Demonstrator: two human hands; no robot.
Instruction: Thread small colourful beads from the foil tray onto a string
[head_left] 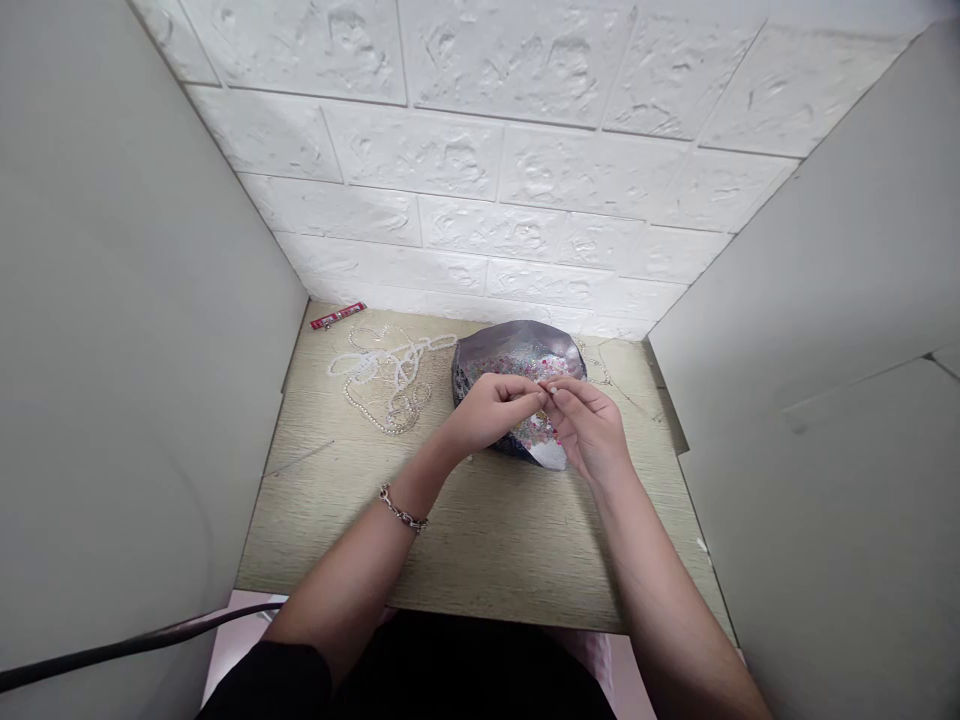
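The right hand (596, 425) pinches a pale piece (553, 390); the left hand (499, 408) pinches too, on what I can't tell; beneath, an open bag (517, 340) holds glittery beads (495, 371).

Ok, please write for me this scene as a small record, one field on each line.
Left hand: fingertips close to the right's, grip unclear
Right hand: pinching a pale bit, too small to identify
Bag: open, below the hands, colourful pieces inside
Left of bag: strands in loose loops
Far left corner of table: red strip
Left wrist: bracelet
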